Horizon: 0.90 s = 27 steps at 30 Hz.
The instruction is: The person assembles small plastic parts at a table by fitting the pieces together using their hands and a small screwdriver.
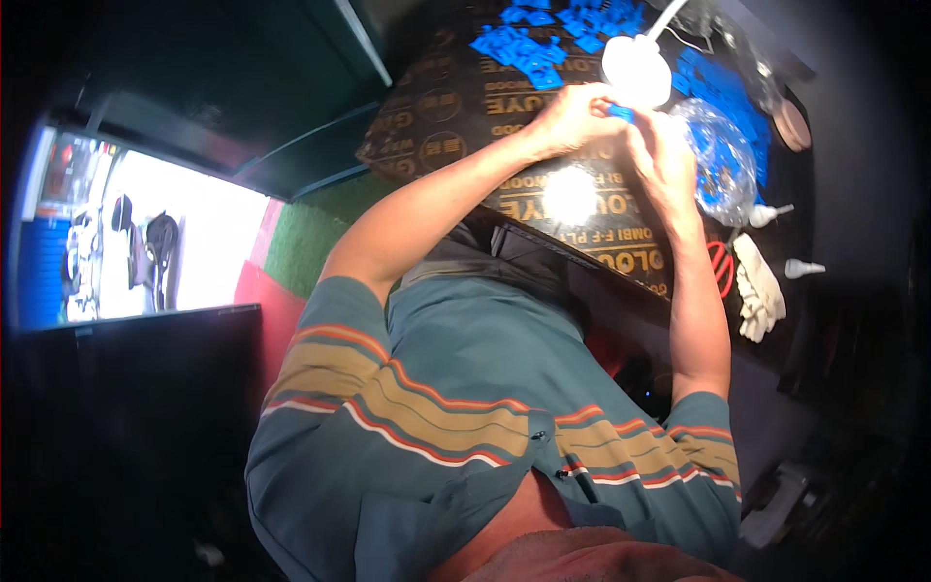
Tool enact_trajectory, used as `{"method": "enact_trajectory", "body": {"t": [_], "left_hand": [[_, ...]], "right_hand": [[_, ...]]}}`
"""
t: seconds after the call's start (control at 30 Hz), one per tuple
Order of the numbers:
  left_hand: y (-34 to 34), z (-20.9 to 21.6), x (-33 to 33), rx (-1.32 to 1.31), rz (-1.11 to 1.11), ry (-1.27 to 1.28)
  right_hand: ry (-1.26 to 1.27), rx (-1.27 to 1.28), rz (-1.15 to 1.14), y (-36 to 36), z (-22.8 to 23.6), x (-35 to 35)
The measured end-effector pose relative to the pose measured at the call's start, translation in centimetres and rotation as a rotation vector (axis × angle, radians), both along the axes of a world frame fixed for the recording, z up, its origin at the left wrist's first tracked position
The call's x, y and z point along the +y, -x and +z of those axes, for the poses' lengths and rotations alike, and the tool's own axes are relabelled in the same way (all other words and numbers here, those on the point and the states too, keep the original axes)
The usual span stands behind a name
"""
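A small blue plastic piece (621, 113) is held up at fingertip height just below a round white lamp head (637, 73). The fingers of my left hand (574, 120) are closed on its left end. From the other side, my right hand (667, 160) meets it with thumb and forefinger pinched at its right end. The fingers partly cover the piece, so its full shape is hidden. Right beside my right hand lies a clear plastic bag (722, 165) with small blue bits in it.
Several loose blue pieces (524, 53) lie at the far side of the dark printed plywood table (538, 102). More blue pieces (708, 82) spread behind the bag. On the right are red handles (719, 269), a white glove (759, 291) and white nozzle-tipped items (803, 269).
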State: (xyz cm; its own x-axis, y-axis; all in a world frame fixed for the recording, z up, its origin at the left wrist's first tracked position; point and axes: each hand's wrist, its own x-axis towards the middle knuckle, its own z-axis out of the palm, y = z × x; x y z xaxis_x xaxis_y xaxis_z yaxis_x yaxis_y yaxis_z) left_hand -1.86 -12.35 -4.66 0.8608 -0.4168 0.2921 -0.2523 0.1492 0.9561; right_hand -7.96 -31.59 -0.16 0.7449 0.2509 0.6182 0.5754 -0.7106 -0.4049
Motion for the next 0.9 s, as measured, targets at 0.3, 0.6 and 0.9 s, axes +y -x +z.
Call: {"method": "enact_trajectory", "body": {"t": [0.3,0.6,0.9], "left_hand": [[-0.5,-0.4,-0.4,-0.073,-0.043,0.092],[-1.4,-1.2,-1.6,-0.177,-0.007,0.036],[-2.3,-2.2,-1.3,-0.303,0.068,-0.011]], "right_hand": [[0.048,0.129,-0.002,-0.1,0.5,-0.1],[-0.098,0.3,-0.066,-0.8,-1.7,-1.8],[-0.241,0.307,0.012,-1.7,-2.6,-1.2]]}}
